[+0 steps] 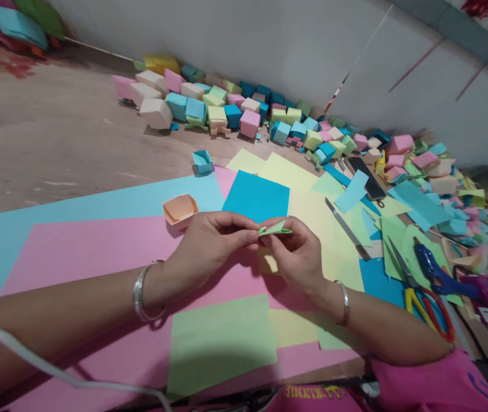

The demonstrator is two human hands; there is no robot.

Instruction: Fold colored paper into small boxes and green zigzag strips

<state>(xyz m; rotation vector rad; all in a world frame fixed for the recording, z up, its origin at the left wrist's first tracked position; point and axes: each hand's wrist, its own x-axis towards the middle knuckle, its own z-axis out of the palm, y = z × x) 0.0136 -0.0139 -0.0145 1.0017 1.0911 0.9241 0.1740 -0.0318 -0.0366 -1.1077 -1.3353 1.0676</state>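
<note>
A small piece of folded light-green paper is pinched between both hands, above the spread sheets. My left hand grips its left end with thumb and forefinger. On the other side, my right hand holds the paper's right part, its fingers curled round it. Just left of the hands sits an open orange paper box, and behind that a smaller blue paper box. A dark blue sheet lies right behind the fingers. Pink paper spreads below my left forearm.
Many folded paper cubes are heaped along the wall. To the right lie a box cutter, scissors, a blue glue gun and a phone. A white cable crosses the lower left.
</note>
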